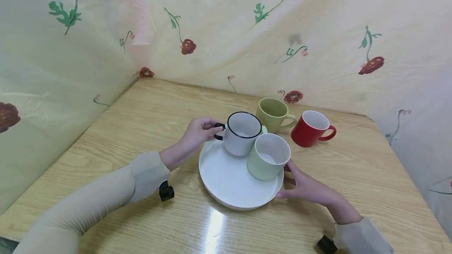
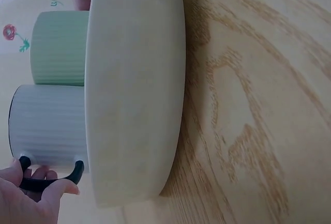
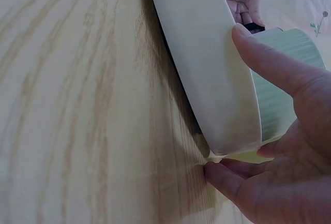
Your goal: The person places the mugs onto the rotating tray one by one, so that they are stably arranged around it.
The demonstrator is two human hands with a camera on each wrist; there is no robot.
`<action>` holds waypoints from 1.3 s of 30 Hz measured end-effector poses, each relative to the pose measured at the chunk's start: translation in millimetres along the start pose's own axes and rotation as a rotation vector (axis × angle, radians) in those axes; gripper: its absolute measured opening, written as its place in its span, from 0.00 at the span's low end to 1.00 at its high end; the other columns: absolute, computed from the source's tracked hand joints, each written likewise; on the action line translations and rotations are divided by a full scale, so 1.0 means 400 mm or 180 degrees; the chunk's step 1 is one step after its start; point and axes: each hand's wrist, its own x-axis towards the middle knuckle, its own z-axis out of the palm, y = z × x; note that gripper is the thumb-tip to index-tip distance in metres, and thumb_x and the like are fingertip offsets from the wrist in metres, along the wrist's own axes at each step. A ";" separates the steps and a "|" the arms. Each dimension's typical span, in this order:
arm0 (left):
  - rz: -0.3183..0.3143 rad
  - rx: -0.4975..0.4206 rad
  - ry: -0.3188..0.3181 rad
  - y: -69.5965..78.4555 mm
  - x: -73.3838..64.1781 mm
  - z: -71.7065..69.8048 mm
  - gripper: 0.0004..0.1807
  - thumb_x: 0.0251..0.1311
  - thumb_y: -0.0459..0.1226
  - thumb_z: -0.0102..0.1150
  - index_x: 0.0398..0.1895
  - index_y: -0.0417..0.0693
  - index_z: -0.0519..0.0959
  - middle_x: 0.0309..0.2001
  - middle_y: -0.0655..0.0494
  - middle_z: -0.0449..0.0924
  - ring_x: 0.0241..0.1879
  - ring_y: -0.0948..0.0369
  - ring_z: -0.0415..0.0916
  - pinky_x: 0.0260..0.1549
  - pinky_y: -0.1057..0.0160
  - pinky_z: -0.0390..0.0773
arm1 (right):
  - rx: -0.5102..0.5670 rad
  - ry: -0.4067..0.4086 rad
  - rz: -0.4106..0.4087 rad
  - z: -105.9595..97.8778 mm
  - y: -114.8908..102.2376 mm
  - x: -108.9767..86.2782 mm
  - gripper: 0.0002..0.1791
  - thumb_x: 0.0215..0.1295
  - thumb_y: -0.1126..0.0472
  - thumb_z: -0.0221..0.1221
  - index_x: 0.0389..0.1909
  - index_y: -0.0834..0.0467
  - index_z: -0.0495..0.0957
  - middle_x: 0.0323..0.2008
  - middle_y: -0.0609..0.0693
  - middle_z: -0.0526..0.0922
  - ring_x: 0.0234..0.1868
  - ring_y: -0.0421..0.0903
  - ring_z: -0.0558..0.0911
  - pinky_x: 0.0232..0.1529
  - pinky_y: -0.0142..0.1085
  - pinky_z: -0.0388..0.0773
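Note:
A white mug (image 1: 237, 144) with a black rim and black handle stands upright at the back of a round white tray (image 1: 227, 189). My left hand (image 1: 202, 129) grips its handle (image 2: 45, 184) between thumb and fingers. Beside it, toward the front right of the tray, stands a pale green mug (image 1: 260, 167) with ribbed sides, seen in the left wrist view. My right hand (image 1: 300, 183) is at the tray's right edge, fingers spread. In the right wrist view its thumb (image 3: 274, 61) touches the rim, while the fingers reach along the tray's side near the table.
An olive green mug (image 1: 270, 122) stands on the wooden table (image 1: 141, 109) just behind the tray. To its right sits a red mug (image 1: 304, 132), white inside, with its handle pointing right. A flower-patterned curtain (image 1: 219, 22) hangs behind the table and along its sides.

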 end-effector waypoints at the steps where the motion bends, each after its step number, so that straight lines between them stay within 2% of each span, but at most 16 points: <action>1: -0.0007 0.0002 -0.0006 0.000 0.001 0.000 0.12 0.58 0.30 0.58 0.46 0.35 0.78 0.44 0.44 0.81 0.39 0.57 0.77 0.37 0.65 0.78 | 0.0002 -0.0009 -0.0022 0.000 0.000 -0.001 0.59 0.50 0.61 0.68 0.71 0.57 0.33 0.68 0.63 0.45 0.65 0.70 0.56 0.59 0.52 0.62; 4: -0.0035 0.0000 -0.0016 -0.002 0.001 0.001 0.12 0.58 0.29 0.58 0.46 0.35 0.77 0.43 0.45 0.81 0.38 0.59 0.77 0.35 0.66 0.77 | -0.0009 -0.0002 -0.0044 0.000 0.002 -0.002 0.58 0.50 0.61 0.68 0.71 0.57 0.34 0.68 0.63 0.46 0.64 0.70 0.56 0.59 0.52 0.61; 9: -0.0060 0.0021 -0.0020 -0.008 -0.001 0.002 0.12 0.58 0.29 0.58 0.46 0.35 0.77 0.44 0.44 0.81 0.42 0.54 0.77 0.36 0.65 0.77 | 0.0008 0.0021 -0.0082 0.001 0.009 0.000 0.59 0.49 0.62 0.68 0.71 0.58 0.34 0.68 0.63 0.46 0.64 0.70 0.57 0.59 0.51 0.63; 16: -0.0124 0.0002 0.0002 -0.024 -0.004 -0.002 0.12 0.58 0.29 0.57 0.46 0.34 0.77 0.42 0.46 0.82 0.38 0.61 0.77 0.36 0.65 0.77 | 0.0053 0.0001 -0.0083 0.007 0.010 0.002 0.59 0.50 0.63 0.68 0.71 0.58 0.33 0.68 0.63 0.47 0.64 0.69 0.57 0.59 0.52 0.60; 20: -0.0141 -0.0015 -0.0024 -0.025 -0.001 -0.003 0.13 0.59 0.29 0.57 0.47 0.35 0.77 0.44 0.44 0.81 0.42 0.57 0.77 0.40 0.61 0.77 | 0.0016 0.0011 -0.0073 0.007 0.005 0.003 0.60 0.49 0.62 0.69 0.71 0.57 0.33 0.68 0.63 0.46 0.64 0.70 0.57 0.59 0.51 0.61; 22: -0.0135 -0.0008 -0.0059 -0.023 0.001 -0.003 0.13 0.59 0.29 0.56 0.47 0.34 0.77 0.46 0.43 0.80 0.46 0.52 0.76 0.42 0.59 0.77 | -0.0032 0.0025 -0.0059 0.006 0.003 0.004 0.60 0.49 0.61 0.69 0.71 0.57 0.32 0.68 0.63 0.46 0.64 0.69 0.57 0.60 0.47 0.63; 24: -0.0124 0.0023 -0.0099 -0.022 0.002 -0.005 0.14 0.60 0.29 0.56 0.48 0.34 0.76 0.47 0.41 0.79 0.49 0.49 0.75 0.44 0.57 0.77 | -0.0067 0.0044 -0.0041 0.006 0.001 0.005 0.61 0.48 0.61 0.69 0.71 0.56 0.32 0.68 0.62 0.46 0.64 0.68 0.57 0.61 0.38 0.66; 28: -0.0154 0.0022 -0.0175 -0.019 0.004 -0.006 0.14 0.60 0.29 0.55 0.49 0.33 0.75 0.49 0.39 0.78 0.51 0.48 0.74 0.49 0.53 0.75 | -0.0058 0.0058 0.0007 0.007 0.003 0.005 0.61 0.48 0.60 0.70 0.71 0.55 0.32 0.69 0.61 0.45 0.65 0.68 0.56 0.57 0.22 0.63; 35: -0.0161 0.0029 -0.0269 -0.017 0.005 -0.008 0.13 0.61 0.29 0.54 0.48 0.33 0.75 0.49 0.41 0.78 0.47 0.55 0.76 0.51 0.52 0.74 | 0.0071 0.0037 0.0032 0.009 0.009 0.001 0.62 0.48 0.62 0.69 0.71 0.55 0.30 0.69 0.62 0.42 0.65 0.70 0.54 0.57 0.22 0.64; 39: -0.0173 0.0001 -0.0293 -0.017 0.008 -0.009 0.14 0.62 0.29 0.53 0.49 0.32 0.74 0.50 0.40 0.77 0.51 0.51 0.74 0.53 0.51 0.73 | 0.0048 0.0030 -0.0039 0.007 0.007 0.001 0.61 0.49 0.62 0.69 0.71 0.55 0.30 0.69 0.63 0.42 0.64 0.71 0.55 0.56 0.21 0.64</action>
